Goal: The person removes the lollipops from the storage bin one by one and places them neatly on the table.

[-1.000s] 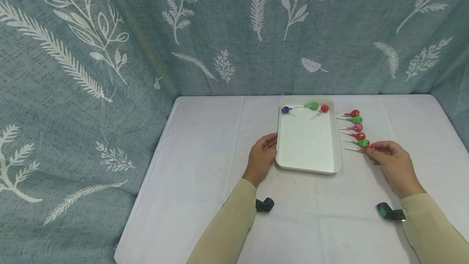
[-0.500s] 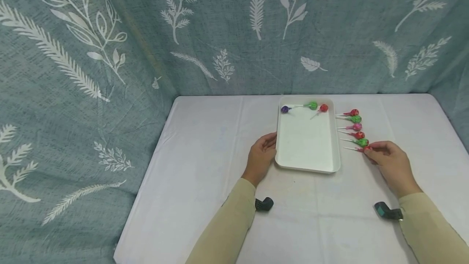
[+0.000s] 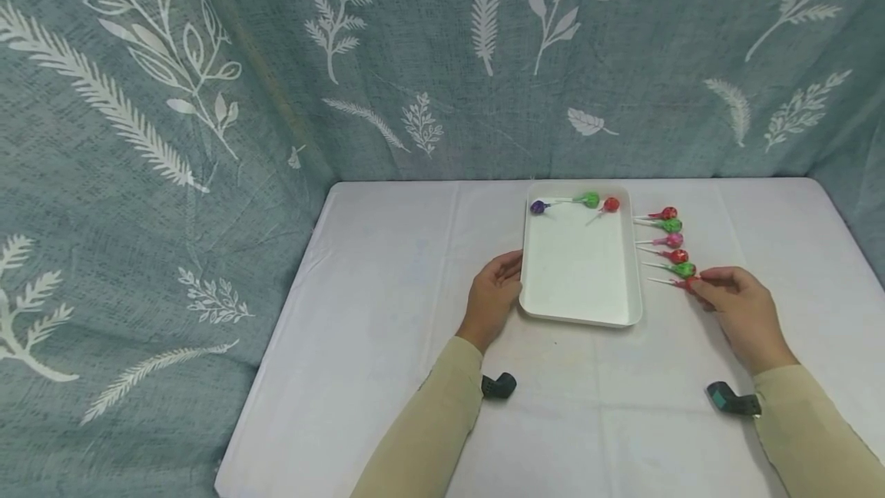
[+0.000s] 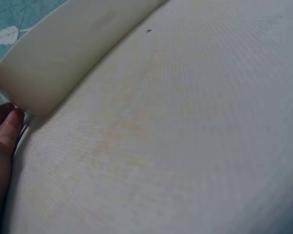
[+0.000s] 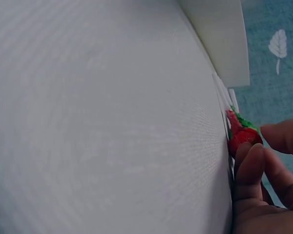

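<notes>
My right hand (image 3: 743, 310) pinches the wrapped head of a red lollipop (image 5: 241, 139) at the near end of a row on the cloth. Its white stick points left toward the tray. Directly behind it lies a green lollipop (image 3: 684, 270), then several more red, pink and green ones, all with their sticks to the left. A shallow white tray (image 3: 581, 321) stands between my hands. Against its left wall rests my left hand (image 3: 491, 298), with relaxed fingertips (image 4: 12, 122) low at the tray's corner in the left wrist view.
Along the tray's far end lie a purple lollipop (image 3: 538, 207), a green lollipop (image 3: 590, 200) and a red lollipop (image 3: 611, 205). White cloth (image 3: 387, 267) covers the table. A teal leaf-patterned curtain (image 3: 442, 60) hangs behind and at the left.
Both hands stay almost in place. The right fingers shift very slightly at the red lollipop's head; the tray and the other lollipops keep their places.
</notes>
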`<action>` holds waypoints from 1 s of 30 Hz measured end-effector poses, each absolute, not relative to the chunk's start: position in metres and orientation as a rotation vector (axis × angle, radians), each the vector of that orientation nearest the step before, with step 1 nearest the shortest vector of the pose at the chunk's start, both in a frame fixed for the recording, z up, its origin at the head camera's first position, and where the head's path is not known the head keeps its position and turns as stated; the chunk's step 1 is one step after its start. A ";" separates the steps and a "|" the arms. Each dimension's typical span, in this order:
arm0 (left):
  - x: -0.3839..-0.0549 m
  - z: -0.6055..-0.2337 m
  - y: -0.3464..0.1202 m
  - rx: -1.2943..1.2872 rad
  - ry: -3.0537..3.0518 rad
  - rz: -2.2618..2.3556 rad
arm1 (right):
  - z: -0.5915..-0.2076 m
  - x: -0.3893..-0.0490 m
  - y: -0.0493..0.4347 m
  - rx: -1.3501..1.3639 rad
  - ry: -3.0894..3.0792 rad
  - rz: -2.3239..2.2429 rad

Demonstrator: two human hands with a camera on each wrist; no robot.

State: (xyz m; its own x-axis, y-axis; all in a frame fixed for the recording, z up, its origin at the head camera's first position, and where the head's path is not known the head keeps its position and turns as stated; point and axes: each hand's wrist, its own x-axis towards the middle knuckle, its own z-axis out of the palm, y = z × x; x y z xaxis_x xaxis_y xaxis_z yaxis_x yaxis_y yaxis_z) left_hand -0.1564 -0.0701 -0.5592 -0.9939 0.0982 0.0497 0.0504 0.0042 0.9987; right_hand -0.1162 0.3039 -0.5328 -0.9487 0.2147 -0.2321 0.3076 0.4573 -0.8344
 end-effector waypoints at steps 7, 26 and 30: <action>-0.156 -0.560 -0.071 0.166 2.214 2.181 | -0.534 -0.116 0.304 0.472 2.590 -1.559; -0.157 -0.563 -0.072 0.181 2.207 2.186 | -0.534 -0.116 0.304 0.529 2.574 -1.633; -0.158 -0.562 -0.073 0.175 2.202 2.187 | -0.533 -0.117 0.303 0.563 2.563 -1.649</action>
State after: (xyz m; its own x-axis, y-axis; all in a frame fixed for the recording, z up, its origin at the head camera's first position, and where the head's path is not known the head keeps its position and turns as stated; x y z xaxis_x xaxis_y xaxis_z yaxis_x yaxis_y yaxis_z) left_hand -0.1579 -0.0726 -0.5625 -0.9931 0.1031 0.0559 0.0566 0.0041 0.9984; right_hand -0.1171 0.3030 -0.5333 -0.9331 0.2780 -0.2280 0.3227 0.3679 -0.8721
